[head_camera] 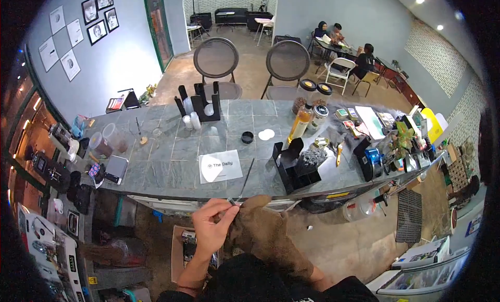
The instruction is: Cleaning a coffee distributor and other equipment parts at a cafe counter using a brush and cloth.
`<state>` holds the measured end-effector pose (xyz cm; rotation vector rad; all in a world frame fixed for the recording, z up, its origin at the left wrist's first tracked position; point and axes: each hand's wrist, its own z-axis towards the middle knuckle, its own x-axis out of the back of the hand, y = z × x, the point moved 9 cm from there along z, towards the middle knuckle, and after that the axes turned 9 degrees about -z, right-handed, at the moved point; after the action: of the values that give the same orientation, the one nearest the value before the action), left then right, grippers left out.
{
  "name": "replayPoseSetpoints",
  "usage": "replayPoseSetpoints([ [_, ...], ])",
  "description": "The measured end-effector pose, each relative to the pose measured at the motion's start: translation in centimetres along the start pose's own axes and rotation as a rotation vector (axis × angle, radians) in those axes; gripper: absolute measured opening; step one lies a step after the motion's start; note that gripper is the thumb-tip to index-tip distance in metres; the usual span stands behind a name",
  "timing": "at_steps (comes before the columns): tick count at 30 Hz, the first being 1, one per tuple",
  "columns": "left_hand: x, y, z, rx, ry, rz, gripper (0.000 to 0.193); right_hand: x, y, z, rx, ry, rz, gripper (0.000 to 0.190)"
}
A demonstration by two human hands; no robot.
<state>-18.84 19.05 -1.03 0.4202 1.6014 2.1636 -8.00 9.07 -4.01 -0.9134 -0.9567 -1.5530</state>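
Between thumb and fingers, my left hand [214,224] holds the end of a thin dark rod [247,179] that has a clear or metallic piece at its base. The rod points up over the counter's near edge. A brown cloth [261,227] hangs beside it and covers my right hand; only that forearm shows below. Beyond my hands, a printed sheet [234,176] lies on the grey tiled counter [160,153] with a white paper filter [211,171] on it. To the right stands a black organizer [299,181] with a grey fluffy item at its side.
A syrup bottle [300,124], jars [319,116] and a black cup holder rack [206,106] stand on the counter. A small scale [116,169] and plastic tubs [100,144] are at left. Below is an open cardboard box [177,251]. Several people sit at a far table.
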Motion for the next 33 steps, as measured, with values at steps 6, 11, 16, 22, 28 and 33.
replayPoseSetpoints([
  [6,-1.6,-1.8,2.4,0.067,0.146,-0.313,0.009,5.5,3.0,0.9,0.143,0.156,0.454,0.03],
  [11,-3.6,-1.4,5.5,-0.011,0.199,-0.34,0.008,2.7,6.7,-1.2,0.087,-0.187,-0.332,0.019],
  [16,-7.9,-0.7,8.4,0.018,0.206,-0.424,0.011,2.5,12.4,-2.0,-0.088,-0.392,-0.021,0.018],
  [22,-11.4,-3.4,10.6,0.067,0.255,-0.448,0.013,-2.1,17.9,-3.8,-0.161,-0.635,0.159,0.024],
  [28,-16.0,-3.1,12.4,0.017,0.24,-0.401,0.013,-2.1,22.7,-5.1,-0.129,-0.509,0.292,0.025],
  [33,-17.6,-2.1,14.7,-0.099,0.415,-0.283,0.017,-9.9,28.7,-11.5,-0.834,-0.569,0.957,0.024],
])
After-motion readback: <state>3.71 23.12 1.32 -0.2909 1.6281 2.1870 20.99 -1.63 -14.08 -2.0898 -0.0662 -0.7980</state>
